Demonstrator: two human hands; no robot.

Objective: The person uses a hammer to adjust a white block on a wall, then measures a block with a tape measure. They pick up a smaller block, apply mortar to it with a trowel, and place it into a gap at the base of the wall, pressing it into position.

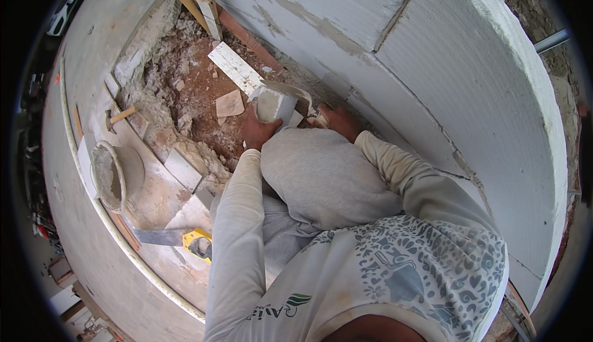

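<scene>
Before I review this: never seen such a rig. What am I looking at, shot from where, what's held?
There is no machine: a person works with bare hands. The single picture comes from the left of two wide fisheye cameras worn on their head, looking down, so straight edges bend near the rim; picture left is the person's left.

The left hand holds a pale block. The right hand is nearby, on the wall side; what it grips, if anything, is unclear.

Ahead lies reddish soil with a white board. To the left are a hammer, bucket and yellow-handled saw.
</scene>
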